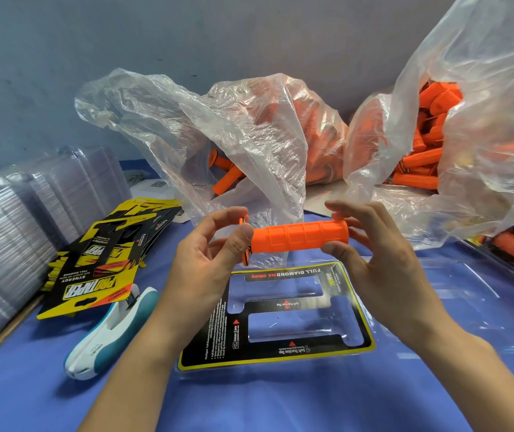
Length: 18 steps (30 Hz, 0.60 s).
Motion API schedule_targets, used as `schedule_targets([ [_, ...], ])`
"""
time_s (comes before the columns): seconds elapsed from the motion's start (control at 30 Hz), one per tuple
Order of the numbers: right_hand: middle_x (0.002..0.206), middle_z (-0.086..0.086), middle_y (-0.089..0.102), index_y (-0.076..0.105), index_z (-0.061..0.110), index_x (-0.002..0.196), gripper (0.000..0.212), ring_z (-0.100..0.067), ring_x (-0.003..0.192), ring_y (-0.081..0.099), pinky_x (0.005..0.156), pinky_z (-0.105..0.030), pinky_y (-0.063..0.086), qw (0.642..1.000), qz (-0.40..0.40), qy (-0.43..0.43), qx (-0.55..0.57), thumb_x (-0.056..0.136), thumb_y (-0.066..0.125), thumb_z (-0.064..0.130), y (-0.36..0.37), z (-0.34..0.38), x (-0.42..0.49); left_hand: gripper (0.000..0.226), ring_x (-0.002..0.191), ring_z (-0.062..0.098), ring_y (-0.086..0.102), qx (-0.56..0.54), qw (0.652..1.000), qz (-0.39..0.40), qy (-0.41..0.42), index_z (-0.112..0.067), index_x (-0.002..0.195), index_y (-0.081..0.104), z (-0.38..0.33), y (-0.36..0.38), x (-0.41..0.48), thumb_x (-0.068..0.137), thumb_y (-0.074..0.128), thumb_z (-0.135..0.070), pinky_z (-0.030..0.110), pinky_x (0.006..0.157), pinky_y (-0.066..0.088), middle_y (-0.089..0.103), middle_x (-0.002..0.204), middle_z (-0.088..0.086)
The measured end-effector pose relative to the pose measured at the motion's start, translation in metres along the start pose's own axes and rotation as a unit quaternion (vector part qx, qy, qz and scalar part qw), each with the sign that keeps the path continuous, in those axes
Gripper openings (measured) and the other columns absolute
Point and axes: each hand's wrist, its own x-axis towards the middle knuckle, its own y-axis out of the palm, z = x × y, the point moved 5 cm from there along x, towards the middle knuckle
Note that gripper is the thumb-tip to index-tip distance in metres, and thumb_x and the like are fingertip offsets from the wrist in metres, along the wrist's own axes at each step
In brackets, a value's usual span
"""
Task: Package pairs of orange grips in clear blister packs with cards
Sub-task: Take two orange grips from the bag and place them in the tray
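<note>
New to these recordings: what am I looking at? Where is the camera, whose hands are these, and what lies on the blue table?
No machine here. The picture comes from a wide-angle camera on a person's head, looking down at their bare hands. The left hand and right hand hold one orange grip by its ends, above a clear blister pack with a black-and-yellow card in it; its two slots look empty. On the blue table lie a pile of printed cards, stacks of clear blisters, a white-and-teal stapler, and two plastic bags of orange grips.
</note>
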Motion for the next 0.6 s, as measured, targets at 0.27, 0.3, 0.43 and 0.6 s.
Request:
schedule_targets([
  [0.27, 0.116, 0.0, 0.045, 0.059, 0.017, 0.132, 0.043, 0.003, 0.092, 0.047, 0.078, -0.018, 0.036, 0.993, 0.039, -0.007, -0.109, 0.091, 0.064, 0.003, 0.007, 0.0, -0.004, 0.044, 0.102, 0.006, 0.066, -0.046, 0.997, -0.026, 0.062, -0.029, 0.119, 0.06, -0.02, 0.012, -0.007, 0.078, 0.076, -0.038, 0.02, 0.086, 0.051, 0.07, 0.11, -0.013],
  [0.3, 0.115, 0.001, 0.045, 0.06, 0.018, 0.13, 0.042, 0.005, 0.091, 0.048, 0.079, -0.018, 0.038, 0.996, 0.036, 0.011, -0.086, 0.091, 0.064, 0.002, 0.006, 0.0, -0.003, 0.051, 0.109, 0.006, 0.065, -0.072, 0.995, -0.024, 0.071, -0.028, 0.122, 0.058, -0.023, 0.016, -0.007, 0.076, 0.078, -0.037, 0.018, 0.087, 0.05, 0.069, 0.114, -0.012],
  [0.43, 0.114, 0.002, 0.056, 0.061, 0.025, 0.12, 0.033, -0.002, 0.102, 0.057, 0.088, -0.014, 0.041, 0.989, 0.03, 0.097, 0.109, 0.094, 0.061, 0.005, 0.009, 0.006, 0.001, 0.054, 0.117, 0.003, 0.061, -0.142, 0.986, 0.035, 0.081, -0.024, 0.133, 0.049, -0.033, 0.041, -0.01, 0.084, 0.072, -0.026, 0.013, 0.09, 0.046, 0.067, 0.125, -0.01],
  [0.6, 0.102, -0.002, 0.072, 0.062, 0.017, 0.115, 0.029, -0.018, 0.096, 0.07, 0.087, -0.025, 0.053, 0.926, 0.068, 0.164, 0.334, 0.088, 0.062, 0.026, 0.035, 0.029, -0.005, 0.036, 0.098, 0.004, 0.07, -0.088, 0.994, -0.007, 0.068, -0.022, 0.125, 0.06, -0.028, 0.049, -0.015, 0.09, 0.063, -0.03, 0.01, 0.076, 0.05, 0.074, 0.107, -0.009],
])
